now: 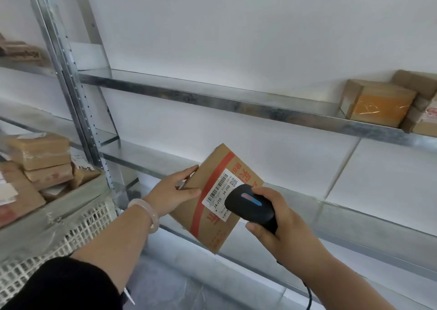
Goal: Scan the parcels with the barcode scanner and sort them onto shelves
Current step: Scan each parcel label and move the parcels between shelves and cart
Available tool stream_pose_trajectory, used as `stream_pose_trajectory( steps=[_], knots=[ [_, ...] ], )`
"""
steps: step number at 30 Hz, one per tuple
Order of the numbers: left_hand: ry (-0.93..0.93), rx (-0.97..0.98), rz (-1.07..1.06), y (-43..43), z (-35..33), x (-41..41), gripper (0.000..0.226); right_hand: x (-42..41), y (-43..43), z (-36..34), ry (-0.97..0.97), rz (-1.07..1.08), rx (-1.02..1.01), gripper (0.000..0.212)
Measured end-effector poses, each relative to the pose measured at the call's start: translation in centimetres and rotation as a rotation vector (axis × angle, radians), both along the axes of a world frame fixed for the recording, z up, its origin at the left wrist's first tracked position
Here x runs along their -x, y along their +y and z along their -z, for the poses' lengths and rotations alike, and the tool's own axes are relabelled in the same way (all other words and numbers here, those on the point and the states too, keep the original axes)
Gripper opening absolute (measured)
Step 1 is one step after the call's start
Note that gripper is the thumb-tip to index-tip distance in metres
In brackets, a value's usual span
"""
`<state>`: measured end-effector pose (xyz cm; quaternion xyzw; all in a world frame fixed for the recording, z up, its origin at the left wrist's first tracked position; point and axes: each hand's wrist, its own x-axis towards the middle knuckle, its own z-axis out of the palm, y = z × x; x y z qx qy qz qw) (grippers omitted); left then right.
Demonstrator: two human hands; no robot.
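My left hand grips the left edge of a flat cardboard parcel with a red stripe and a white barcode label. The parcel is held tilted in front of the metal shelves. My right hand holds a black barcode scanner, whose head sits right at the label's lower right edge. A black cable trails from the scanner down past my right forearm.
A metal shelf runs across the middle, with brown boxes at its right end. A lower shelf lies behind the parcel. At left a white plastic crate holds several stacked parcels. A shelf upright stands beside it.
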<state>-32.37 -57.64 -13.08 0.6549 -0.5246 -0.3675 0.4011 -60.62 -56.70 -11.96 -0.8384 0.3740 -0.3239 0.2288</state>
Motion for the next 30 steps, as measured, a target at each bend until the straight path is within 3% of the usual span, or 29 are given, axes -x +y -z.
stream_pose_trajectory(
  steps=[8,22,30],
  knots=[
    [0.03,-0.071,-0.139,3.8,1.1,-2.5,0.063,-1.2,1.4,-0.5,0.154,-0.136,0.025,0.058],
    [0.04,-0.108,-0.351,9.8,3.2,-6.0,0.063,-5.2,1.8,-0.5,0.197,-0.341,0.005,0.056],
    [0.25,-0.056,-0.531,14.2,4.1,-11.5,0.059,-14.4,2.4,1.3,0.049,-0.395,-0.088,0.055]
  ],
)
